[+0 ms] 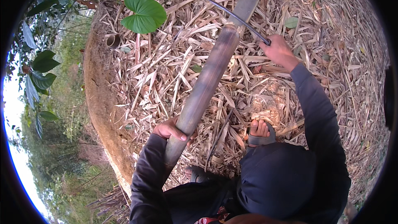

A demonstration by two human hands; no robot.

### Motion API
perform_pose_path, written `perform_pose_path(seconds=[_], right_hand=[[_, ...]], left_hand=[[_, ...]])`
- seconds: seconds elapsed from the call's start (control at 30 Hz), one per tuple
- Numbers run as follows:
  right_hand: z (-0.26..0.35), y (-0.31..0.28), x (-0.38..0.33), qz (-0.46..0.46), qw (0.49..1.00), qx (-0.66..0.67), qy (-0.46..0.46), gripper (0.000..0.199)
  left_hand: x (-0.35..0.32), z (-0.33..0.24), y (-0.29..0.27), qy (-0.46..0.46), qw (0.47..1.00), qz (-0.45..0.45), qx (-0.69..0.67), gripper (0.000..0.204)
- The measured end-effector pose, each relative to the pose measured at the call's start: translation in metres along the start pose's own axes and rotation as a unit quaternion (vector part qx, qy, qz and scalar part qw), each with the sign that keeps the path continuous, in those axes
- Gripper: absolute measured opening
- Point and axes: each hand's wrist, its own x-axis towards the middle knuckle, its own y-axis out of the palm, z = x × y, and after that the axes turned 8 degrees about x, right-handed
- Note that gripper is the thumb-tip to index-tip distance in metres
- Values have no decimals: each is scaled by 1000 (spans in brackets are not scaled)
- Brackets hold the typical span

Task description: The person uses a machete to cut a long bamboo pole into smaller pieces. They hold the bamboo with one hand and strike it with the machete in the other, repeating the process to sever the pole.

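A thick bamboo pole [207, 81] slants from the lower middle up to the top edge, grey-brown with a dark band by its node. Near its lower end my left hand [171, 130] is closed around it, the thumb on top. My right hand [278, 50] grips the black handle end of a machete [244, 23], seen nearly edge-on as a thin, dark, slightly curved line. The blade passes across the pole just beyond the node; whether it touches the bamboo, I cannot tell.
Dry bamboo leaves and sheaths [166, 70] cover the ground. A bare earth edge [97, 99] drops off at the left towards bushes. A big green leaf [144, 15] stands at upper left, near a short cut stump [112, 41]. My sandalled foot [260, 130] is below the pole.
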Motion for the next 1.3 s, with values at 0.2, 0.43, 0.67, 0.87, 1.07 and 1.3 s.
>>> perform_pose_path(seconds=[0.2,0.43,0.67,0.87,1.07,1.3], right_hand=[[27,17,-37,7,993,-48,-107,36],[12,48,-78,-78,942,-143,-293,36],[0,39,-48,-79,975,-93,-185,40],[0,10,-41,-61,951,-175,-248,58],[7,18,-45,-70,959,-151,-228,56],[13,17,-36,-101,933,-181,-293,54]], left_hand=[[-7,2,-7,24,999,36,10,75],[-4,1,-3,10,1000,11,15,85],[-4,1,-3,4,1000,16,19,85],[-3,3,-1,15,1000,19,8,71],[-4,3,-2,22,999,33,12,71],[-3,2,0,22,999,19,26,77]])
